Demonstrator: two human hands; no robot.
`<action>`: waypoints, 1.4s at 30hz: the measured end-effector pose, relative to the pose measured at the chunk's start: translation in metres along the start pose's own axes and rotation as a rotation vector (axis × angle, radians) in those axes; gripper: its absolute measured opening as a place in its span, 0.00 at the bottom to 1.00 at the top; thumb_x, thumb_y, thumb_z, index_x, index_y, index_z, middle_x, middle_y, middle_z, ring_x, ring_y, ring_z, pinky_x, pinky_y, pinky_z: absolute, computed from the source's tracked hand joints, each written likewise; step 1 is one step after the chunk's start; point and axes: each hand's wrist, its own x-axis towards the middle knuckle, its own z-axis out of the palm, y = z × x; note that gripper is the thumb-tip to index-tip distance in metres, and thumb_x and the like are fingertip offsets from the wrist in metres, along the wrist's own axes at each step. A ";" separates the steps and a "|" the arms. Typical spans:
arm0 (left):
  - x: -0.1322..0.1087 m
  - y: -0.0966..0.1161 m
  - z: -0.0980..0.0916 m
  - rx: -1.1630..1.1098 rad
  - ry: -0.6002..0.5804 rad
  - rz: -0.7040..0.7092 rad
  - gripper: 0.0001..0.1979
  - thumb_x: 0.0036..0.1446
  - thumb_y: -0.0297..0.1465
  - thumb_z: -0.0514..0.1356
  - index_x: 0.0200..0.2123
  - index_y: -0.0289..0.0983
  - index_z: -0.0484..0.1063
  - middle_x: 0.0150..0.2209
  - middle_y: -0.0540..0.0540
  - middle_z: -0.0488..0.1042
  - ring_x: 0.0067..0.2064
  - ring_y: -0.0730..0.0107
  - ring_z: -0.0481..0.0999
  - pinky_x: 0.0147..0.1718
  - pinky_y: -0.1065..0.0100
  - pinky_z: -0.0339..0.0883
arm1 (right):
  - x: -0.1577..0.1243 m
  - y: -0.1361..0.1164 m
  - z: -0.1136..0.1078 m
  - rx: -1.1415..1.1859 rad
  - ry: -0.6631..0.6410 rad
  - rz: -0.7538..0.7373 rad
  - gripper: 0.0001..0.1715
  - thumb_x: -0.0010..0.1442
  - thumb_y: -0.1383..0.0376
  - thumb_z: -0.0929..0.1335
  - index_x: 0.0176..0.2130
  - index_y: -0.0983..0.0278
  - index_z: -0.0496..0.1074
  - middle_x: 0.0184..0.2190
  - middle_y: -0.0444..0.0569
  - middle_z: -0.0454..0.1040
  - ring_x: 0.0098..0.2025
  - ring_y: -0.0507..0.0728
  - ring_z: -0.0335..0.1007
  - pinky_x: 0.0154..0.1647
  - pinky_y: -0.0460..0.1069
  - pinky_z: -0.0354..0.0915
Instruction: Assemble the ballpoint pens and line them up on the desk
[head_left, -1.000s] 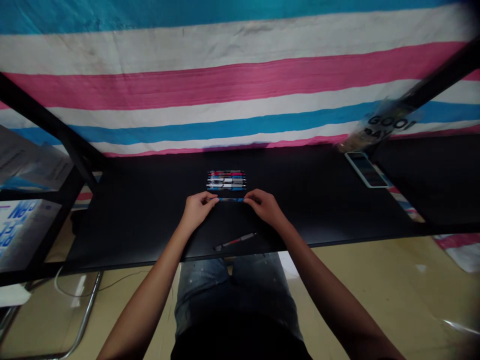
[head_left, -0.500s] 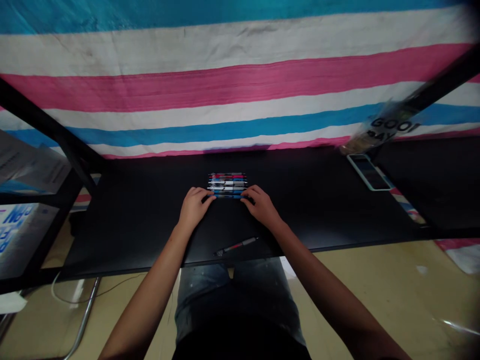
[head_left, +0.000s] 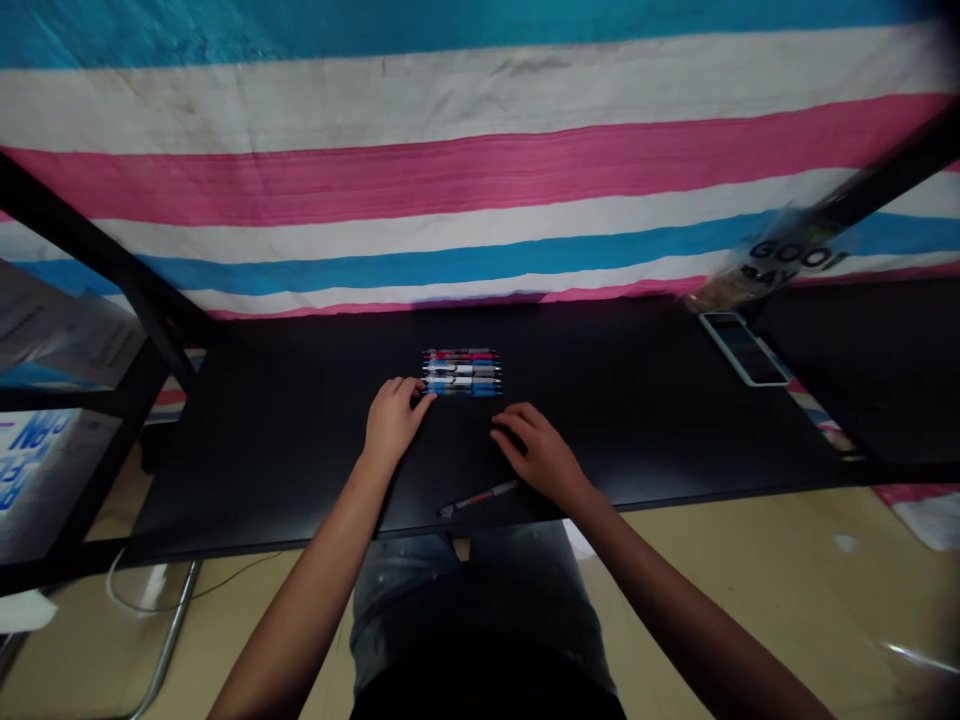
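Note:
Several pens (head_left: 462,371) lie side by side in a compact stack of rows on the black tabletop, pointing left-right. My left hand (head_left: 395,412) touches the left end of the nearest blue pen with thumb and fingers. Nearer the front and to the right, my right hand (head_left: 534,445) is off the pens, its thumb and fingers apart with nothing between them. A single dark pen with a red part (head_left: 477,498) lies slanted by the table's front edge, its right end close beneath my right hand.
On the black table (head_left: 285,440), a phone (head_left: 744,348) lies at the back right beside a clear bag with lettering (head_left: 757,265). Boxes (head_left: 52,480) stand on a shelf at the left. Striped sheeting (head_left: 465,170) hangs behind.
My right hand has let go of the right end of the nearest pen and moved back toward the front edge. My left hand stays at the left end of the row.

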 end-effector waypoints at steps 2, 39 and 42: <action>0.000 0.000 -0.001 -0.029 0.002 -0.008 0.05 0.62 0.34 0.66 0.38 0.40 0.75 0.33 0.45 0.73 0.38 0.59 0.71 0.40 0.62 0.63 | -0.027 -0.009 -0.006 0.019 -0.107 -0.077 0.19 0.66 0.61 0.70 0.56 0.57 0.75 0.50 0.60 0.74 0.53 0.67 0.73 0.54 0.63 0.73; -0.018 0.025 -0.013 -0.249 -0.304 0.024 0.14 0.70 0.39 0.55 0.46 0.39 0.78 0.45 0.45 0.82 0.44 0.62 0.80 0.44 0.64 0.70 | 0.024 0.011 0.021 0.412 0.107 0.091 0.08 0.65 0.64 0.67 0.43 0.61 0.77 0.41 0.51 0.80 0.43 0.59 0.77 0.43 0.52 0.70; -0.013 0.024 -0.015 -0.273 -0.312 0.016 0.15 0.70 0.39 0.54 0.43 0.38 0.78 0.43 0.45 0.82 0.42 0.63 0.80 0.43 0.65 0.71 | 0.024 0.012 0.022 0.439 0.122 0.083 0.06 0.64 0.64 0.68 0.41 0.60 0.76 0.41 0.51 0.80 0.43 0.59 0.77 0.42 0.52 0.70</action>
